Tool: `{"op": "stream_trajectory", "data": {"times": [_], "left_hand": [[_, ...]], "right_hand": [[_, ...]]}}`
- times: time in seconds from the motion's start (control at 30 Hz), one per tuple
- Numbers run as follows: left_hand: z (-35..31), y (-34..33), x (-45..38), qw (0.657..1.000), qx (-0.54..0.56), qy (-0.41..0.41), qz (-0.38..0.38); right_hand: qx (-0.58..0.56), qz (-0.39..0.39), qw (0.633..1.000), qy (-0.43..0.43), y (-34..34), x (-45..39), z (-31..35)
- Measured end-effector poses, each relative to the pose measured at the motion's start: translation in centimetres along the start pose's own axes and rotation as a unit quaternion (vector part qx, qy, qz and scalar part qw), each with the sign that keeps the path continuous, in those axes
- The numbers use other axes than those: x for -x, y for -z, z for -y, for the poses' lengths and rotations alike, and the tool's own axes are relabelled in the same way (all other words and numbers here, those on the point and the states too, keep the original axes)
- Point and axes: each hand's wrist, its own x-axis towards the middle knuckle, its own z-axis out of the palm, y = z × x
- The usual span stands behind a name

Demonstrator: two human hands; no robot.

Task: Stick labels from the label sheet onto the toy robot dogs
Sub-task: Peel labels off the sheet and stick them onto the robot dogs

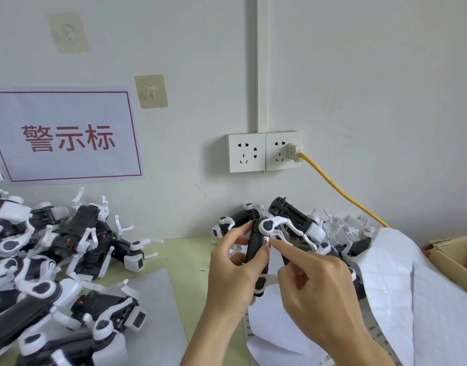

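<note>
From the head camera, the left hand (232, 273) grips a black-and-white toy robot dog (256, 249), fingers curled round its dark body and holding it up over the table (185, 252). The right hand (319, 289) has its forefinger stretched out, the tip pressing a small pale label (266, 238) against the toy's side, the other fingers loosely bent and holding nothing that can be seen. This dog, it seems, is just getting its label, so the step in hand looks nearly done. A large heap of dogs (42, 260) lies at nine o'clock from the hands and a smaller heap (301, 220) at one o'clock against the wall; which of them are already labelled cannot be told, so much work may be left. The label sheet (401, 286) billows up at three o'clock, just beside the right hand, with a cardboard box (454, 257) beyond it. Open room is narrow: a bare strip of table between the two heaps at eleven o'clock, and a flat white sheet (153, 299) at eight o'clock.
</note>
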Motion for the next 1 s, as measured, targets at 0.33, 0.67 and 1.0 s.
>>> {"op": "stream_trajectory", "data": {"times": [0.33, 0.67, 1.0], "left_hand": [[0.0, 0.1, -0.3, 0.998, 0.005, -0.032, -0.054], [-0.2, 0.4, -0.4, 0.996, 0.022, -0.001, -0.089], [-0.2, 0.4, -0.4, 0.996, 0.052, 0.018, -0.077]], "right_hand": [[-0.005, 0.055, 0.998, 0.001, -0.2, 0.1, -0.3], [-0.061, 0.049, 0.997, 0.011, -0.6, 0.4, -0.8], [-0.162, 0.05, 0.985, -0.009, -1.3, 0.3, -1.1]]}}
